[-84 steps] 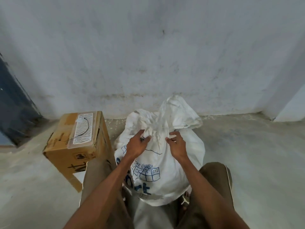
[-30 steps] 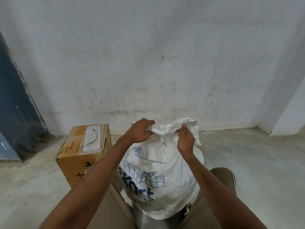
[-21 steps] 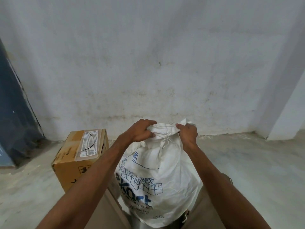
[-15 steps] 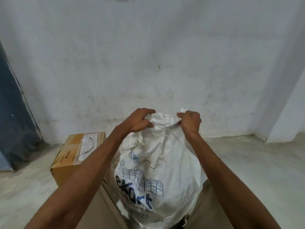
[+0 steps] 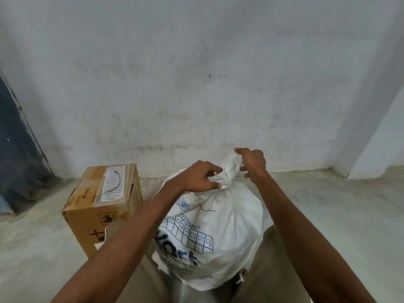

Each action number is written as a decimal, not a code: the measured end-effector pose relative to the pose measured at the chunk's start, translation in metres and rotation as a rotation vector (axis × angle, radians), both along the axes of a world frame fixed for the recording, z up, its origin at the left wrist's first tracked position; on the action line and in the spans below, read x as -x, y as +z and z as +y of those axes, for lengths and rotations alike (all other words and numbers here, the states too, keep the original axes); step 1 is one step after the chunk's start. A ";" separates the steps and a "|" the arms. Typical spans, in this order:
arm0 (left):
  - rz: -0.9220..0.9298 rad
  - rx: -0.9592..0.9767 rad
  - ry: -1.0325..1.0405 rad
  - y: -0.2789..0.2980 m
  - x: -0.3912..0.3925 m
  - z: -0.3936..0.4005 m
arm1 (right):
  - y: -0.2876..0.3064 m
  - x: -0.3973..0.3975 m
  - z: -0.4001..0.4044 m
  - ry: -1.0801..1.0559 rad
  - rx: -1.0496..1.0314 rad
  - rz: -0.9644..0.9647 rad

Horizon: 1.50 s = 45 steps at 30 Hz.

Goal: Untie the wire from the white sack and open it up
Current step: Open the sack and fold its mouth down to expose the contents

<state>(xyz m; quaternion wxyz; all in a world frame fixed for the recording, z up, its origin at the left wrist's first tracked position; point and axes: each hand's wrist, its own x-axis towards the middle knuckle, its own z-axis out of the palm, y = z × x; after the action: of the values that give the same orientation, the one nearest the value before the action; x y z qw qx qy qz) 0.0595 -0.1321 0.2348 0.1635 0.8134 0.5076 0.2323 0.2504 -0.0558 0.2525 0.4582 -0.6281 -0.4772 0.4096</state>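
A full white sack [image 5: 220, 217] with blue print stands on the floor between my knees. Its top is bunched into a narrow neck [image 5: 229, 171]. My left hand [image 5: 201, 178] grips the sack cloth at the left of the neck. My right hand [image 5: 251, 162] pinches the upper fold of the neck from the right, with some fingers spread. A thin black wire [image 5: 115, 181] lies curved on top of the cardboard box to the left, apart from the sack. I see no wire around the neck.
A brown cardboard box [image 5: 102, 206] with a white label stands close to the sack's left side. A grey plaster wall [image 5: 196, 84] rises just behind both. A dark blue door [image 5: 17, 145] is at the far left. The floor [image 5: 328, 204] is bare concrete.
Both hands held the sack's top stretched wide; now the top is gathered into a narrow neck and sits lower. My right hand shifted up and right. The view tilted.
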 end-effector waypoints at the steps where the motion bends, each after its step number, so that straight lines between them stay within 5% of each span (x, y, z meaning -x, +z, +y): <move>1: -0.010 0.062 -0.019 -0.010 -0.005 -0.003 | -0.007 -0.003 0.002 -0.009 0.015 -0.021; 5: -0.159 0.577 -0.136 -0.048 -0.017 -0.010 | -0.050 -0.012 -0.005 -0.009 0.073 -0.040; 7: -0.360 0.602 -0.036 -0.064 -0.017 -0.003 | -0.081 -0.016 -0.016 -0.015 0.077 -0.013; 10: -0.569 0.397 0.218 -0.085 -0.011 0.020 | -0.122 -0.024 -0.029 -0.033 0.106 0.040; 14: -0.153 0.390 0.107 -0.114 -0.011 0.043 | -0.150 -0.028 -0.029 -0.110 0.213 0.097; 19: 0.102 0.525 0.025 -0.164 -0.023 0.047 | -0.169 -0.031 -0.013 -0.269 0.210 -0.230; 25: 0.035 0.777 0.086 -0.183 -0.025 0.046 | -0.182 -0.022 -0.001 -0.092 0.037 -0.572; 29: -0.081 0.445 0.202 -0.182 -0.020 0.062 | -0.185 -0.009 -0.001 -0.039 -0.328 -1.035; 32: -0.190 0.286 0.342 -0.185 -0.009 0.075 | -0.204 -0.001 0.012 0.176 -0.494 -1.155; 35: -0.057 0.301 0.444 -0.199 0.007 0.095 | -0.218 0.015 0.023 0.269 -0.409 -1.111; 39: 0.078 0.440 0.522 -0.224 0.020 0.114 | -0.224 0.040 0.036 0.284 -0.245 -1.266; 45: 0.198 0.374 0.640 -0.212 0.022 0.139 | -0.225 0.065 0.073 0.338 -0.018 -1.431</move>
<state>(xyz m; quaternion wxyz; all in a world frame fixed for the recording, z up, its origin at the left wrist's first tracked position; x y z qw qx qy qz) 0.0377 0.0071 0.0226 0.1785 0.5882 0.7830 0.0951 0.1858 0.0168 0.0274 -0.0299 -0.6558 -0.7533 -0.0395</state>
